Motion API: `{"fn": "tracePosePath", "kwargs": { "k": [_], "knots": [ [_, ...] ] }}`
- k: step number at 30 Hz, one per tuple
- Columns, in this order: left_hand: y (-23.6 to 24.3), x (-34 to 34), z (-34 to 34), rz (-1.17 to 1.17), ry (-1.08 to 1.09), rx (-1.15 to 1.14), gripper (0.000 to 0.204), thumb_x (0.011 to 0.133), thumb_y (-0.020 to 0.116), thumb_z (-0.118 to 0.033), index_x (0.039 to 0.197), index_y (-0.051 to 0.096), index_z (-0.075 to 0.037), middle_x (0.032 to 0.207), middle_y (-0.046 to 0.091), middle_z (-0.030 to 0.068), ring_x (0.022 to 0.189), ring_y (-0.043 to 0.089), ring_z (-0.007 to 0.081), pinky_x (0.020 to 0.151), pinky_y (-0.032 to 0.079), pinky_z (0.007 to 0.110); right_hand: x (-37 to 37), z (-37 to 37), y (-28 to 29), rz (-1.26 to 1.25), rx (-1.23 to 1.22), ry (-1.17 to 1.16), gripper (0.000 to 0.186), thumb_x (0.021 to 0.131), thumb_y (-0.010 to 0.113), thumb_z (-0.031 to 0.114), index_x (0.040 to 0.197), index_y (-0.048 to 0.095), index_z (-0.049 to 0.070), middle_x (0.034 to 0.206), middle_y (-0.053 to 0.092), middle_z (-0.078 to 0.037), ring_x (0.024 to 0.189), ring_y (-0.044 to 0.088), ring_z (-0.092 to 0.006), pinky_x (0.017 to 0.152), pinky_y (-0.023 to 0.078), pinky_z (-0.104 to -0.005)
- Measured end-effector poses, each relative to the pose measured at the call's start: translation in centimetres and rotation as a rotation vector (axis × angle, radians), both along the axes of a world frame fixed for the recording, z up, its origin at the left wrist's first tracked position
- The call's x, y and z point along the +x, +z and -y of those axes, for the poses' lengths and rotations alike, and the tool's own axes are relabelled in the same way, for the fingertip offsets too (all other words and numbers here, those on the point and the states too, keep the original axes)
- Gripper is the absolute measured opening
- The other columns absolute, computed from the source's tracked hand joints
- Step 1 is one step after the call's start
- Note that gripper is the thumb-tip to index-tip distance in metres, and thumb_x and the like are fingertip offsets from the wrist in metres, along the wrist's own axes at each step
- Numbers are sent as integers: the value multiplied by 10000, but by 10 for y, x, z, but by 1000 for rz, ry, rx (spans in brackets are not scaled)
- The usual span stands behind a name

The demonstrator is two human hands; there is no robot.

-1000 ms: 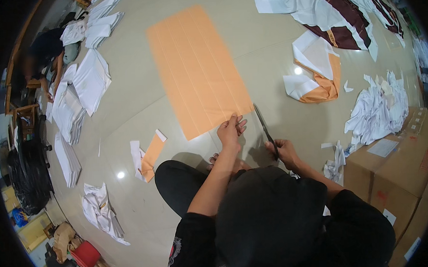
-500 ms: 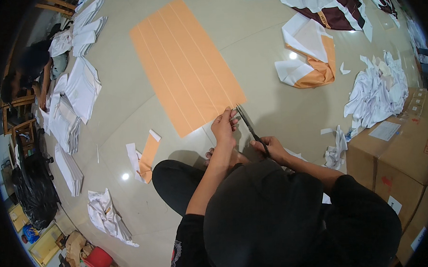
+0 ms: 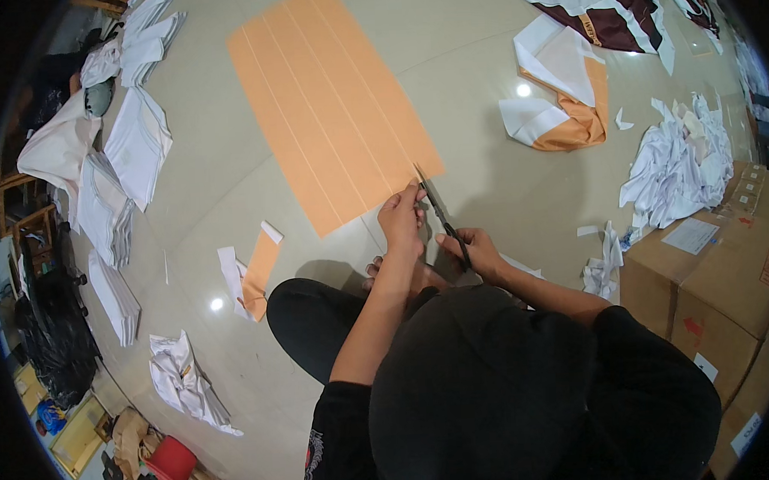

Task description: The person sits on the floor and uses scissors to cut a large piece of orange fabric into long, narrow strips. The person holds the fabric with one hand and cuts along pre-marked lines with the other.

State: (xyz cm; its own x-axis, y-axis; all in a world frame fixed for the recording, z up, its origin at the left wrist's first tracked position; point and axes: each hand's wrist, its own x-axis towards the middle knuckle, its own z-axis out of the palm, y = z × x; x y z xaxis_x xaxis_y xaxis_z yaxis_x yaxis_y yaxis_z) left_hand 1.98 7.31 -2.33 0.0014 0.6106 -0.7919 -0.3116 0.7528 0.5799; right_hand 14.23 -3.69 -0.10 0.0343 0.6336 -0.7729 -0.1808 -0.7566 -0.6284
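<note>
A large orange fabric sheet [image 3: 332, 114] with thin pale lengthwise lines lies spread on the floor in front of me. My left hand [image 3: 403, 218] pinches its near edge close to the right corner. In my right hand [image 3: 477, 251] is a pair of dark-handled scissors [image 3: 441, 210], the fingers wrapped round the handles. The blades point away from me, and their tips lie over the sheet's near right corner, just beside my left fingertips. Whether the blades are parted or closed is hard to make out.
Cardboard boxes [image 3: 703, 260] stand close on my right, by a heap of white scraps [image 3: 677, 167]. Orange-and-white cloth [image 3: 567, 95] lies at far right, a smaller orange piece [image 3: 261, 271] near my left knee. Stacks of white cloth [image 3: 107, 205] line the left.
The scissors have moved slightly forward and left, so their tips reach further over the orange sheet. At far left, a white cloth has been raised off the stacks near another person.
</note>
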Motion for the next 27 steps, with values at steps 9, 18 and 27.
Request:
{"fn": "tracePosePath", "kwargs": {
  "k": [9, 18, 27],
  "knots": [
    [0, 1, 3, -18, 20, 21, 269, 872, 769, -281, 813, 642, -51, 758, 671, 26, 478, 452, 55, 421, 314, 204, -5, -8, 7, 53, 0, -2, 456, 842, 757, 455, 689, 612, 51, 601, 545, -17, 533, 507, -111, 489, 385, -271],
    [4, 2, 1, -34, 14, 3, 264, 875, 766, -279, 834, 641, -50, 771, 670, 26, 489, 454, 53, 424, 321, 200, -6, -6, -1, 56, -17, -20, 434, 840, 768, 426, 678, 615, 53, 568, 559, -30, 485, 508, -110, 460, 386, -263],
    [5, 3, 0, -53, -21, -16, 256, 888, 749, -278, 876, 632, -51, 809, 672, 25, 504, 451, 58, 428, 323, 197, -6, -5, 0, 51, -25, -28, 378, 847, 763, 368, 718, 624, 41, 582, 571, -29, 482, 512, -104, 454, 395, -259]
  ]
}}
